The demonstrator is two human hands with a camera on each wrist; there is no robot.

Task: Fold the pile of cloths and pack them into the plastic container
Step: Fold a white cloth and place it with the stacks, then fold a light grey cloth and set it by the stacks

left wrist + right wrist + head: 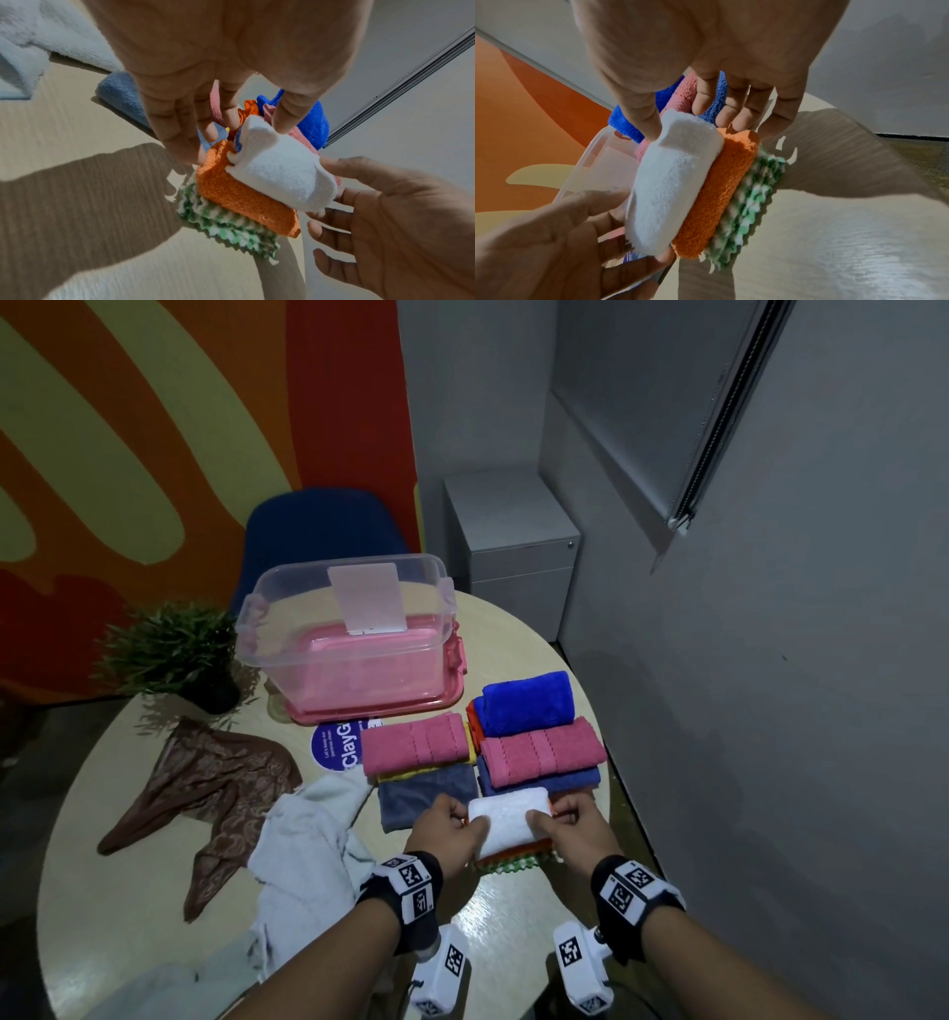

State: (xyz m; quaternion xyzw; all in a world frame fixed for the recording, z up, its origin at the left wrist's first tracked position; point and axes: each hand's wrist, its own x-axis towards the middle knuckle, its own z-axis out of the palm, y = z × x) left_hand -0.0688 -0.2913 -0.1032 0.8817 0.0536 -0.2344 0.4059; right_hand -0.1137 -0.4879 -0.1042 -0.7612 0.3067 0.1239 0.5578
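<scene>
Both hands, left hand (445,829) and right hand (580,827), pinch a folded white cloth (509,814) in their fingers over the round pale surface (154,814) beside grey walls (770,660).

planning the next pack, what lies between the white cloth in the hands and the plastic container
In the head view, folded stacks lie between the white cloth and the plastic container: a pink towel on yellow and grey-blue cloths.

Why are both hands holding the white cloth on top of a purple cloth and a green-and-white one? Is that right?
Almost. Both hands, left hand and right hand, hold the white cloth, but the cloth under it is orange, not purple. The green-and-white cloth lies at the bottom. The right wrist view shows this.
</scene>
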